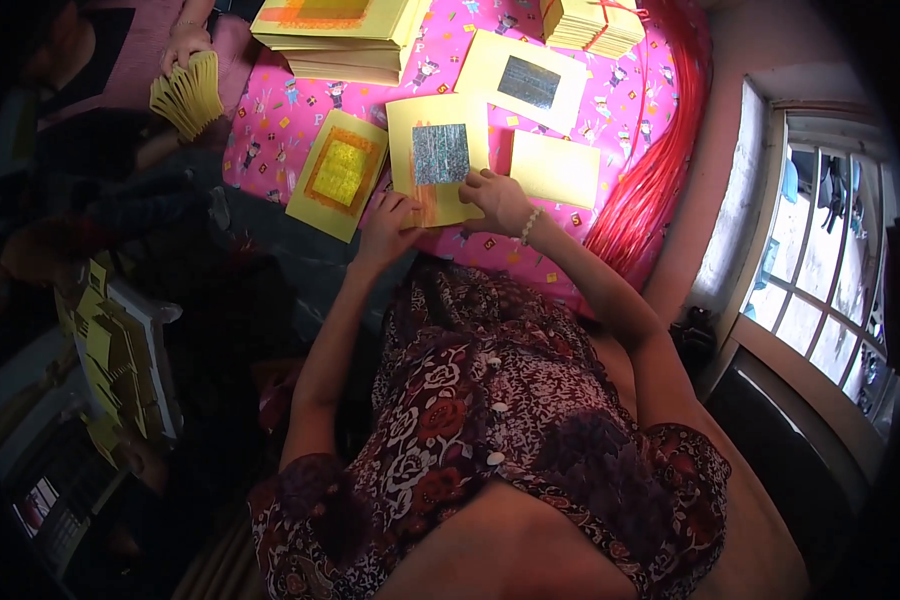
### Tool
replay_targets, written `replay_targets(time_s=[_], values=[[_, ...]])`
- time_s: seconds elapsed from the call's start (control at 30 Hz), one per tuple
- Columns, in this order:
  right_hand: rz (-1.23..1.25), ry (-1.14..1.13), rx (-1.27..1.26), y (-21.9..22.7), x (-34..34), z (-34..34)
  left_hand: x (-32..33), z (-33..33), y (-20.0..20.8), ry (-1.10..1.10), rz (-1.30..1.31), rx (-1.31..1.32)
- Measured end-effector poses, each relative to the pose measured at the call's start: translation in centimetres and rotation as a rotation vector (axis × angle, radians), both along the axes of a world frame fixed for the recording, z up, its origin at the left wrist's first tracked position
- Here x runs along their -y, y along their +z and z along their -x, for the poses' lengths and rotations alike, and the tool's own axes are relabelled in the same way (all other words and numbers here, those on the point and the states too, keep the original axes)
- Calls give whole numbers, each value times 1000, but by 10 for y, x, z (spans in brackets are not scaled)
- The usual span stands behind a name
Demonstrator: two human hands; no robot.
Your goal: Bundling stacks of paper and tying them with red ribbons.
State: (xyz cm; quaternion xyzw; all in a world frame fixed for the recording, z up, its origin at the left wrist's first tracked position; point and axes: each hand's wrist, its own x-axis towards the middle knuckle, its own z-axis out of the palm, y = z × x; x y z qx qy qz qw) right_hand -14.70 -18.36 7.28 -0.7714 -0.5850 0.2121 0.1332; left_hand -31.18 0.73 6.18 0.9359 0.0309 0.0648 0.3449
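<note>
A yellow sheet of joss paper (404, 130) with a silvery-grey foil rectangle (440, 155) and orange smears lies before me on a pink patterned cover. My left hand (390, 235) is closed at its lower left corner, fingers pressed together on the paper. On its right edge my right hand (502, 206), a beaded bracelet at the wrist, has its fingers bent in a grip; the thumb side reaches the lower right part. Left of it lies a yellow sheet with an orange-framed gold rectangle (338, 175). Beyond my right hand rests a plain yellow sheet (557, 168).
Another foil-faced sheet (577, 90) lies farther back. A thick yellow stack (345, 62) and a bundle tied with red (598, 30) stand at the far edge. Red strands (660, 165) hang along the right. At far left, another person's hand (185, 45) holds fanned yellow paper (190, 95).
</note>
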Motion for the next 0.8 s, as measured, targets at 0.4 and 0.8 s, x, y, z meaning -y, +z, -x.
replay_targets(time_s=[0.4,0.8], values=[[40,-95,-256,-8,3,-12,-20,-17,4,-49,258,-262],[-78,-128,-421,-11,3,-15,-30,-20,-7,-18,481,-409]])
